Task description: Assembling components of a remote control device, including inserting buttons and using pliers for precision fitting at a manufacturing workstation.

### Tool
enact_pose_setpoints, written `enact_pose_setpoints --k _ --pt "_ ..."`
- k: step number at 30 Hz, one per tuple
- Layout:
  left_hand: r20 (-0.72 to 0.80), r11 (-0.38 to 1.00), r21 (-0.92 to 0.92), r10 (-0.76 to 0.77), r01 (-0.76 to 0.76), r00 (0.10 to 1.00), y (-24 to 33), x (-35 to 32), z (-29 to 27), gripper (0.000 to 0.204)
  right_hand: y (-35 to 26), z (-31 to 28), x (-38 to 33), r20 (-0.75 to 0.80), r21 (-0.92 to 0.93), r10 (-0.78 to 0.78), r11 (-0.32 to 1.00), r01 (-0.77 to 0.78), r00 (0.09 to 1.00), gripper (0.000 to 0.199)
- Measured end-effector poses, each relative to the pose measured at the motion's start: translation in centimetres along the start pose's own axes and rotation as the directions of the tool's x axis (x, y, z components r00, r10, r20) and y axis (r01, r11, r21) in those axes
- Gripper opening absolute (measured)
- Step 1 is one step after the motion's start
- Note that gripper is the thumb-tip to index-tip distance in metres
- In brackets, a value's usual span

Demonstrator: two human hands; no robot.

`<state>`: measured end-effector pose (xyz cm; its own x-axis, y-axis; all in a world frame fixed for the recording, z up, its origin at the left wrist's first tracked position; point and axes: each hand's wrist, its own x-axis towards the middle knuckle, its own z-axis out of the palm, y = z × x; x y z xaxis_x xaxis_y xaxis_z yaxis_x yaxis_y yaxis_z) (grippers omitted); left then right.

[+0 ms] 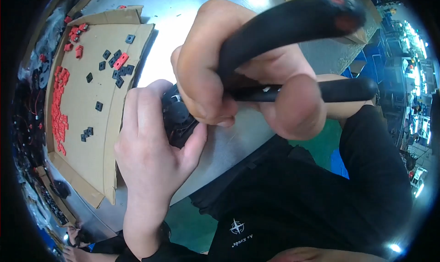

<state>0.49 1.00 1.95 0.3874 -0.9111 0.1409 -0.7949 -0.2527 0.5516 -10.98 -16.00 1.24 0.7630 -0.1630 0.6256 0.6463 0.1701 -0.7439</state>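
Observation:
My right hand (256,64) is closed around a pair of pliers (288,25) with thick black handles, raised close in front of me. One handle curves up to the right, while the other (348,90) points straight right under the thumb. The jaws are hidden behind my fingers. My left hand (146,138) grips a black plastic part (178,114) with a round middle, on or just above the metal table. The right-hand fingers overlap the upper edge of that part, so where the tool meets it cannot be seen.
A shallow cardboard tray (87,165) lies to the left, holding many small red pieces (58,115) and scattered black square pieces (99,106). Another cardboard box (334,55) stands at the far right. Another person's hand (75,253) shows at the lower left.

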Motion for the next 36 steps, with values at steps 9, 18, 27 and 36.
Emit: enact_pose_setpoints --k 9,18,27,36 --pt "-0.052 0.991 -0.074 0.107 -0.111 0.993 -0.8 0.3 0.0 0.046 -0.4 -1.2 0.3 0.047 -0.103 0.148 0.984 -0.143 0.988 0.061" --pt "-0.016 0.994 -0.082 0.074 -0.076 0.997 -0.4 0.1 -0.1 0.042 1.7 -1.8 0.3 0.154 0.045 -0.014 0.999 0.007 0.988 0.045" --pt "0.105 0.975 -0.181 0.147 -0.126 0.984 -0.5 3.1 1.4 0.045 0.1 -0.1 -0.2 -0.139 0.319 0.284 0.920 -0.229 0.949 0.053" --pt "0.139 0.968 -0.134 0.231 -0.213 0.963 -1.1 1.9 -0.4 0.061 0.5 -2.0 1.7 0.194 0.421 0.291 0.838 -0.347 0.937 0.044"
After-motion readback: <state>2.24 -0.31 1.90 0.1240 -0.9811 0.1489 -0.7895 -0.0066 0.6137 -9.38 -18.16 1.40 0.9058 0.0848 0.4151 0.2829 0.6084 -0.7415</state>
